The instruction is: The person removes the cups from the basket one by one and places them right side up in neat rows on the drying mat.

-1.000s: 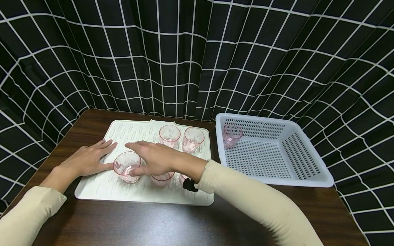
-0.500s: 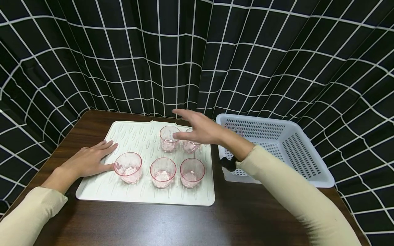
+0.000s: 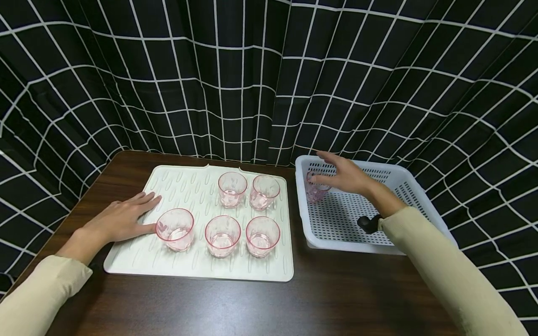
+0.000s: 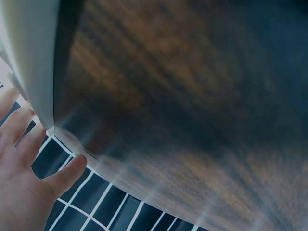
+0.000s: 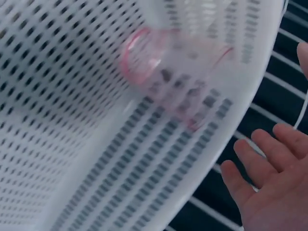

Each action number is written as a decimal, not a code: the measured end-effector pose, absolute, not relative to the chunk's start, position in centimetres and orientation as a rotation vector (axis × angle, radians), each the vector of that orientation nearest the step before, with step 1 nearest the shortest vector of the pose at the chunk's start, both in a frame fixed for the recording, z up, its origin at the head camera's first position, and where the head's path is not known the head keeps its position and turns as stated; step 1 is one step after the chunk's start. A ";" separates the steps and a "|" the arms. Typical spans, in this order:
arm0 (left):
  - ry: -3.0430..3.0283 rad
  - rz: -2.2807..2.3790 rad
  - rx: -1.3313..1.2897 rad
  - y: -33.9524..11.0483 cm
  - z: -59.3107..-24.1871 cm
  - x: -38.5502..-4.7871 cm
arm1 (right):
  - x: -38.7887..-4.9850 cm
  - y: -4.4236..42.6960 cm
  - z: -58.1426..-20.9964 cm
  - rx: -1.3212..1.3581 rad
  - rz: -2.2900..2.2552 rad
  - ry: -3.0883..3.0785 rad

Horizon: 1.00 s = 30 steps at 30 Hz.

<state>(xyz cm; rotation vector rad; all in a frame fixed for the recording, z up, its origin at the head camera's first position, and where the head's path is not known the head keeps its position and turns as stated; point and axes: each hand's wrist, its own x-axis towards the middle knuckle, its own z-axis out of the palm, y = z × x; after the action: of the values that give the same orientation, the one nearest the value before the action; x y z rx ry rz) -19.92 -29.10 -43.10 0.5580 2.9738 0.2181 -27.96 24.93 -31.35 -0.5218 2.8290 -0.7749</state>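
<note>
My left hand lies with spread fingers on the left edge of a white drying mat, its thumb at the side of a pink-rimmed glass. My right hand is over the white plastic basket, fingers extended and holding nothing. Just below it, a pink glass stands in the basket's back left corner, partly covered by the thumb. In the right wrist view this glass is blurred against the perforated wall, with the fingers apart from it. The left wrist view shows the left hand with fingers spread.
Besides the left one, the mat carries a front middle glass, a front right glass and two back glasses, one beside the other. A dark wooden table bears everything. A black gridded curtain hangs behind.
My right hand has left the glass at the mat's left, passed over the back glasses, and moved right to above the basket. The left hand and the glasses have stayed put.
</note>
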 end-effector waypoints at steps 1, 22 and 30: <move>2.973 0.218 0.560 -29.1 -43.1 -19.9 | -28.0 25.4 -31.6 -0.497 -0.765 2.826; 2.972 0.187 0.544 -29.2 -43.4 -19.9 | -28.6 27.4 -35.0 -0.469 -0.684 2.778; 2.976 0.192 0.543 -29.1 -43.4 -20.0 | -28.8 27.0 -35.5 -0.442 -0.690 2.792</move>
<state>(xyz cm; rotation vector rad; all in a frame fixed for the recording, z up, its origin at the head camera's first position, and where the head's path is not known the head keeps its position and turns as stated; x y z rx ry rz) -20.04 -29.12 -43.37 0.5431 2.9761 0.1922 -28.81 27.01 -35.45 -0.4422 2.7920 -0.6902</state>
